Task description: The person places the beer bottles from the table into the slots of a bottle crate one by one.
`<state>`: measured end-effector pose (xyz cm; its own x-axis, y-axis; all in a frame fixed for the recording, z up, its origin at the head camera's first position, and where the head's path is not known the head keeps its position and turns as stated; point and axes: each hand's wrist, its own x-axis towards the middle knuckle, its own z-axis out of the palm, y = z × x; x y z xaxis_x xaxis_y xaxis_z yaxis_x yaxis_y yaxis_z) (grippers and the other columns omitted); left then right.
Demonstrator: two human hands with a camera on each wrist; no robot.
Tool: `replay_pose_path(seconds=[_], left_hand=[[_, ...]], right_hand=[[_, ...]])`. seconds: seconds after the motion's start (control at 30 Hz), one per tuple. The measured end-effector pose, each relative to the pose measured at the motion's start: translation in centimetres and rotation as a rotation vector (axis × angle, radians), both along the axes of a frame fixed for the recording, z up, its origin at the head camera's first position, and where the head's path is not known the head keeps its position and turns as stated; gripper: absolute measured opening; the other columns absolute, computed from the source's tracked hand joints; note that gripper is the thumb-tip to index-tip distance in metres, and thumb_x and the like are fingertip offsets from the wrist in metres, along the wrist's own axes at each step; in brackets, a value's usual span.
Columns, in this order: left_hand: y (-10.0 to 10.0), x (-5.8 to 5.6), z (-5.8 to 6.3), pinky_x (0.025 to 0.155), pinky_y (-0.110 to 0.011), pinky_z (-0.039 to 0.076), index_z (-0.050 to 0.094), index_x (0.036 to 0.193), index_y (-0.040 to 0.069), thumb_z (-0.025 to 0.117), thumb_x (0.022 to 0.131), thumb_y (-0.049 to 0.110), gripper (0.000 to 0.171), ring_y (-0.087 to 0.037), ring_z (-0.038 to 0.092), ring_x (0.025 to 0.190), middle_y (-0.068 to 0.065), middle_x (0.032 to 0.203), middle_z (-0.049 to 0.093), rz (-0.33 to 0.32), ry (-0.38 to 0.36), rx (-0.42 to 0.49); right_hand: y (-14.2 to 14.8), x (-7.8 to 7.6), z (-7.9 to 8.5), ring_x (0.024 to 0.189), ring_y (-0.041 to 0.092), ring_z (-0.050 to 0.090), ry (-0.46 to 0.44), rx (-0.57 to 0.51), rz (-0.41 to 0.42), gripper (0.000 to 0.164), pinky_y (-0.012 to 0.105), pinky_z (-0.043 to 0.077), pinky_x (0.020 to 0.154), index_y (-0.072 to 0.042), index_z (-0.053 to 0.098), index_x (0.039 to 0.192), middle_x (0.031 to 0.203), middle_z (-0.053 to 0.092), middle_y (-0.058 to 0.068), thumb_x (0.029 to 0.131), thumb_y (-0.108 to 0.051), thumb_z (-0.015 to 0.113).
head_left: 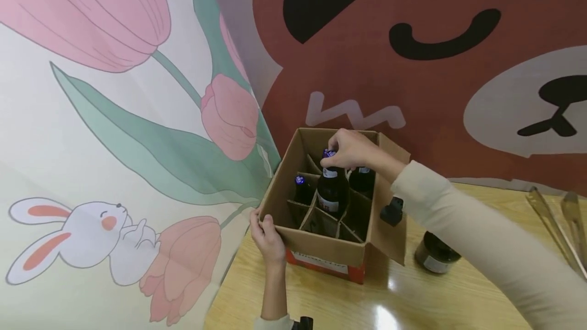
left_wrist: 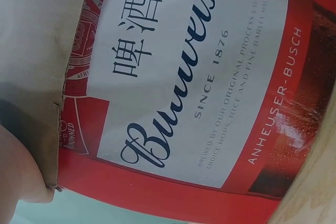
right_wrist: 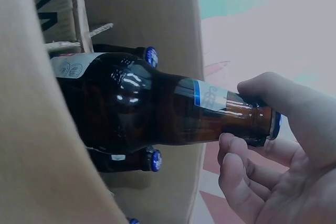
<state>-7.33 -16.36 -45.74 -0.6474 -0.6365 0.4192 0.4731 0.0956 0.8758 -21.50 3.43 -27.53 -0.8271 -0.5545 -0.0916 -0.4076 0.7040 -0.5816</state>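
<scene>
My right hand (head_left: 353,149) holds a brown glass beer bottle (head_left: 332,190) by its neck, just under the blue cap. The bottle stands partly raised in a divided cardboard box (head_left: 316,241); its lower part is hidden by the dividers. In the right wrist view, thumb and fingers pinch the neck of this bottle (right_wrist: 126,103) from both sides. My left hand (head_left: 269,241) grips the box's near left corner at the rim. The left wrist view shows the box's red and white Budweiser print (left_wrist: 184,87) beside part of that hand (left_wrist: 21,177).
Other capped bottles sit in the box, one on the left (head_left: 302,190) and one at the right (head_left: 362,181). An open flap (head_left: 390,238) sticks out on the right. Beyond it are a dark jar-like object (head_left: 435,256) and metal tongs (head_left: 555,223) on the wooden table (head_left: 321,304). Printed curtains stand behind.
</scene>
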Motion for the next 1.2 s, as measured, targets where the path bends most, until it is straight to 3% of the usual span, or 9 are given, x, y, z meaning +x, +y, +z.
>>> replay_pose_path(seconds=[0.13, 0.4, 0.63, 0.9, 1.2], left_hand=[[0.1, -0.1, 0.0, 0.081, -0.038, 0.051, 0.057, 0.116, -0.008, 0.044, 0.096, 0.008, 0.029, -0.037, 0.06, 0.098, -0.026, 0.11, 0.062, -0.002, 0.003, -0.002], [0.2, -0.1, 0.2, 0.081, -0.038, 0.052, 0.057, 0.114, -0.009, 0.044, 0.097, 0.008, 0.028, -0.041, 0.058, 0.098, -0.026, 0.11, 0.061, 0.002, 0.01, 0.003], [0.2, 0.0, 0.2, 0.082, -0.036, 0.052, 0.056, 0.115, -0.009, 0.044, 0.097, 0.009, 0.028, -0.04, 0.059, 0.098, -0.025, 0.11, 0.061, -0.008, -0.002, 0.009], [0.1, 0.0, 0.1, 0.079, -0.039, 0.053, 0.058, 0.117, -0.008, 0.043, 0.096, 0.008, 0.03, -0.04, 0.06, 0.096, -0.024, 0.11, 0.063, -0.003, -0.03, 0.025], [0.1, 0.0, 0.0, 0.08, -0.039, 0.052, 0.058, 0.117, -0.008, 0.044, 0.095, 0.008, 0.03, -0.04, 0.059, 0.096, -0.027, 0.11, 0.061, 0.005, -0.016, 0.034]], right_hand=[[0.0, 0.1, -0.6, 0.042, 0.013, 0.044, -0.018, 0.014, -0.006, 0.042, 0.027, 0.038, 0.046, -0.017, 0.039, 0.063, 0.051, 0.035, -0.005, 0.087, -0.03, 0.07], [-0.1, 0.6, -1.9, 0.042, 0.013, 0.048, 0.004, 0.029, 0.028, 0.047, 0.026, 0.041, 0.044, -0.017, 0.036, 0.061, 0.051, 0.035, -0.004, 0.086, -0.031, 0.074], [-0.5, 0.8, -2.8, 0.042, 0.011, 0.043, -0.001, 0.09, 0.041, 0.047, 0.025, 0.035, 0.044, -0.018, 0.038, 0.059, 0.05, 0.037, -0.004, 0.087, -0.032, 0.074], [-0.8, 0.8, -3.6, 0.046, 0.008, 0.026, 0.021, 0.133, 0.08, 0.049, 0.024, 0.023, 0.046, -0.018, 0.038, 0.056, 0.052, 0.03, -0.006, 0.087, -0.033, 0.073], [-1.2, 0.8, -5.1, 0.044, 0.007, 0.028, 0.0, 0.196, 0.099, 0.045, 0.023, 0.023, 0.043, -0.019, 0.044, 0.056, 0.05, 0.035, -0.007, 0.088, -0.034, 0.071]])
